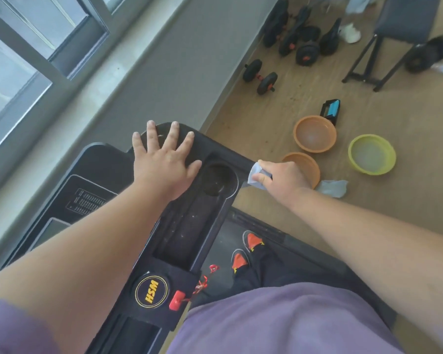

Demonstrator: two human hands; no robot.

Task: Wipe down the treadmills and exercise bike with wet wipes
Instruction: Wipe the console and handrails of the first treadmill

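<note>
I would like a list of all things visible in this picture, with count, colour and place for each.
black treadmill console: one, black, under the hands
round cup holder: one, black, in the console
red safety key: one, red, beside the yellow HSM logo
crumpled wet wipe: one, pale blue, at the console's corner
plastic basins: three, two orange and one yellow-green, on the wooden floor
black dumbbells: several, black, near the wall
left hand: flat on the console
right hand: grips the wipe
</note>
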